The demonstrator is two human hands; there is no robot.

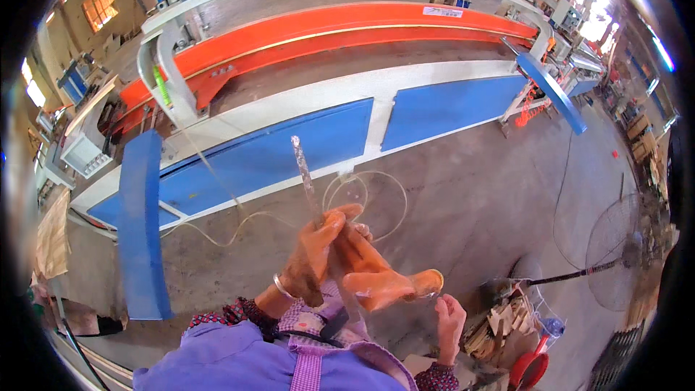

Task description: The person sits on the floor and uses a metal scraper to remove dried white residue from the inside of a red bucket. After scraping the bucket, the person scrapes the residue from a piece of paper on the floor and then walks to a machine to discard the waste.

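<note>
My left hand (pixel 310 257) looks orange, apparently gloved, with a pale bangle at the wrist. Its fingers are closed round a narrow, flat stick (pixel 302 166) smeared with white, whose far end points up and away. A loose orange glove (pixel 380 284) hangs from the same hand, stretching right across my front; its rightmost end is rounded and worn pale. Bare and curled, my right hand (pixel 450 322) is just below and right of that end, slightly apart from it. Nothing shows in its fingers. The left palm and the stick's lower end are partly hidden.
Ahead stands a long machine with an orange beam (pixel 326 29) and blue panels (pixel 289 145). Blue arms jut out at left (pixel 142 224) and right (pixel 552 94). A thin hose (pixel 403 199) loops on the floor. Wood scraps (pixel 503 326) and a red round object (pixel 530 369) are at lower right.
</note>
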